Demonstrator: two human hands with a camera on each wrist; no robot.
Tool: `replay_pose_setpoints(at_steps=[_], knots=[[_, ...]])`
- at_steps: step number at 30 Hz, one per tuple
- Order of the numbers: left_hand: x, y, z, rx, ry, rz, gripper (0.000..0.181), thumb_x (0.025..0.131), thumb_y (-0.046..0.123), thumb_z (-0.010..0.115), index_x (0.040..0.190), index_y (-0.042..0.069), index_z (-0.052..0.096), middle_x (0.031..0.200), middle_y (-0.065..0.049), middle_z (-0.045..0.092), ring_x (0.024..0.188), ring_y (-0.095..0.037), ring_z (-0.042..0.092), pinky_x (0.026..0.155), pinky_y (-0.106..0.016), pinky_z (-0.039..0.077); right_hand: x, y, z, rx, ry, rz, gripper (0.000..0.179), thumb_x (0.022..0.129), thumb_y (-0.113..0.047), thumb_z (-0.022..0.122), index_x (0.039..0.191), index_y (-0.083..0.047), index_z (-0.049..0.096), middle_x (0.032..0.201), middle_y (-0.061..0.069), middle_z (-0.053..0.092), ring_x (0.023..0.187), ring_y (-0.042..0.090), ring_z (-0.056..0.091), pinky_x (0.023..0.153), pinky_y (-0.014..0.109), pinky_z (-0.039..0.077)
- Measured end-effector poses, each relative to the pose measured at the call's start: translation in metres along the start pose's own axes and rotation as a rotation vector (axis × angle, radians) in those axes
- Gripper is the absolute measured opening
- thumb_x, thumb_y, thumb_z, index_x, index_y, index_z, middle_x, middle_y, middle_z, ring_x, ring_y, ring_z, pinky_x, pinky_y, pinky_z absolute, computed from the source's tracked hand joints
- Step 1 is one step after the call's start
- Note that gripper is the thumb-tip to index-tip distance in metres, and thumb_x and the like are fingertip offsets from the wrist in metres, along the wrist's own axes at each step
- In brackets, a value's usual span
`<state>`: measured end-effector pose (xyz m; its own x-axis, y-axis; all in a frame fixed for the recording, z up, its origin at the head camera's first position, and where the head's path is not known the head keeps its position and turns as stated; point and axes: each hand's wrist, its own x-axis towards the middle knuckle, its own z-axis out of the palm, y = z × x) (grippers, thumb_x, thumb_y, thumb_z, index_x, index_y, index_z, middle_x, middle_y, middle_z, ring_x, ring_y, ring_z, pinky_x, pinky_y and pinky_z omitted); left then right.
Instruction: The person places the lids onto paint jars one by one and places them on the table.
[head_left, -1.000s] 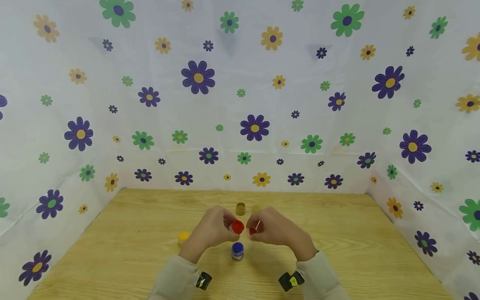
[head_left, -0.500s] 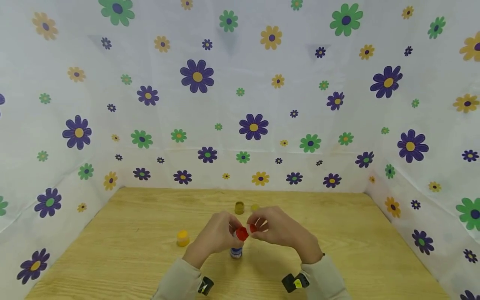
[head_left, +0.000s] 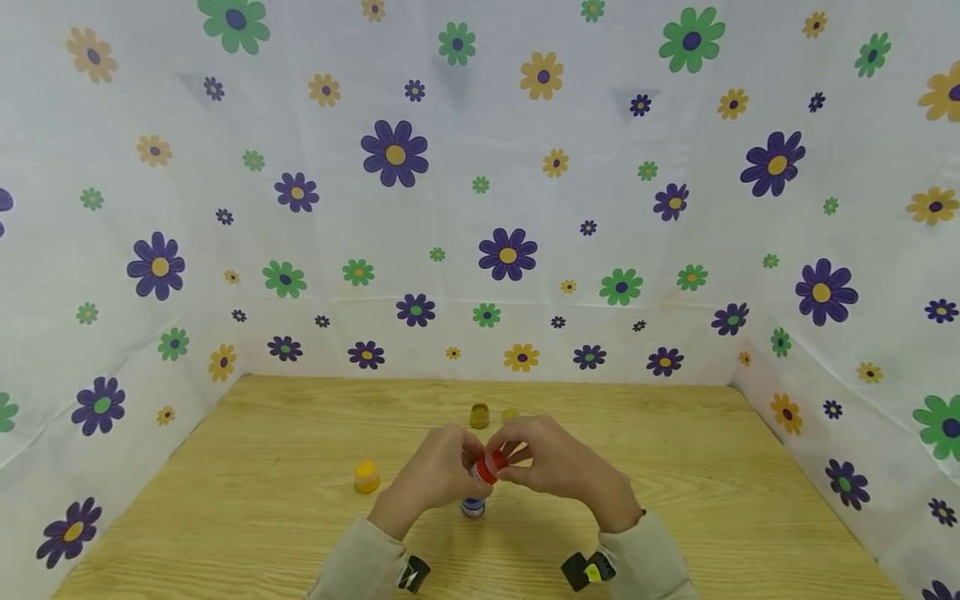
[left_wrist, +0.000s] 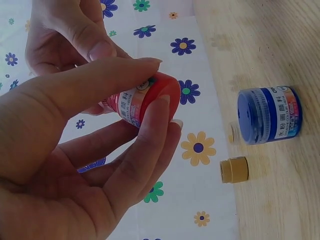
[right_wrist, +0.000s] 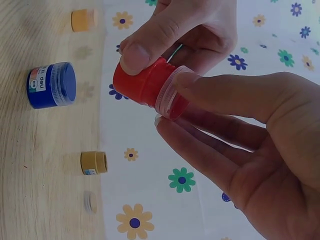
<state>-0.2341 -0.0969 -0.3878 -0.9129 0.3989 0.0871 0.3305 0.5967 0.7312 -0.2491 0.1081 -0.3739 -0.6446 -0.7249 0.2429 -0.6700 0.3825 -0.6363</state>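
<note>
My left hand holds a small red paint jar tilted sideways, thumb and fingers round its body and base. The jar's mouth points toward my right hand. Between right thumb and fingers is a clear ridged lid with red paint on it, right at the jar's mouth. Both hands are above the table. Beneath them a blue paint jar with its lid on stands upright, partly hidden by the left hand in the head view.
Farther back on the wooden table stand a lidless ochre jar and a loose lid beside it. A lidded yellow jar is left of the left hand. Flowered white cloth walls the back and sides.
The hands have come together. The red jar has turned its open mouth toward the right hand, and the lid, apart from it before, is now against the mouth.
</note>
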Motion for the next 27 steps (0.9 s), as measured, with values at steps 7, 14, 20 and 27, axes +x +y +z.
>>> replay_pose_setpoints(at_steps=[7, 14, 20, 27], knots=[[-0.0001, -0.0001, -0.0014, 0.028, 0.004, 0.002, 0.021, 0.074, 0.006, 0.088, 0.092, 0.003, 0.077, 0.083, -0.004, 0.076, 0.068, -0.013, 0.062, 0.064, -0.027, 0.055, 0.0015, -0.0026, 0.0016, -0.011, -0.006, 0.005, 0.022, 0.09, 0.003, 0.074, 0.112, -0.001, 0.073, 0.107, 0.011, 0.073, 0.099, 0.023, 0.073, 0.087, 0.031, 0.062], [-0.0006, -0.0004, -0.0017, 0.029, 0.001, 0.001, 0.019, 0.075, 0.006, 0.088, 0.091, 0.003, 0.078, 0.082, -0.003, 0.075, 0.067, -0.012, 0.061, 0.063, -0.026, 0.055, 0.0013, -0.0037, 0.0022, -0.022, -0.018, -0.013, 0.023, 0.09, 0.003, 0.075, 0.112, 0.0, 0.074, 0.107, 0.011, 0.075, 0.1, 0.025, 0.074, 0.085, 0.026, 0.061], [-0.0007, 0.0009, -0.0014, 0.037, 0.0, -0.007, 0.019, 0.075, 0.006, 0.088, 0.09, 0.003, 0.078, 0.082, -0.004, 0.076, 0.067, -0.011, 0.063, 0.063, -0.026, 0.055, 0.0004, -0.0028, 0.0035, -0.019, -0.026, 0.002, 0.022, 0.091, 0.002, 0.074, 0.113, 0.0, 0.074, 0.107, 0.012, 0.075, 0.099, 0.025, 0.074, 0.084, 0.026, 0.061], [-0.0014, 0.0035, -0.0008, 0.055, 0.007, -0.026, 0.021, 0.074, 0.007, 0.089, 0.091, 0.002, 0.078, 0.084, -0.005, 0.077, 0.069, -0.012, 0.064, 0.065, -0.028, 0.058, 0.0007, -0.0033, 0.0035, -0.065, -0.016, 0.027, 0.019, 0.092, -0.004, 0.074, 0.111, -0.001, 0.075, 0.103, 0.009, 0.076, 0.091, 0.014, 0.072, 0.08, 0.02, 0.06]])
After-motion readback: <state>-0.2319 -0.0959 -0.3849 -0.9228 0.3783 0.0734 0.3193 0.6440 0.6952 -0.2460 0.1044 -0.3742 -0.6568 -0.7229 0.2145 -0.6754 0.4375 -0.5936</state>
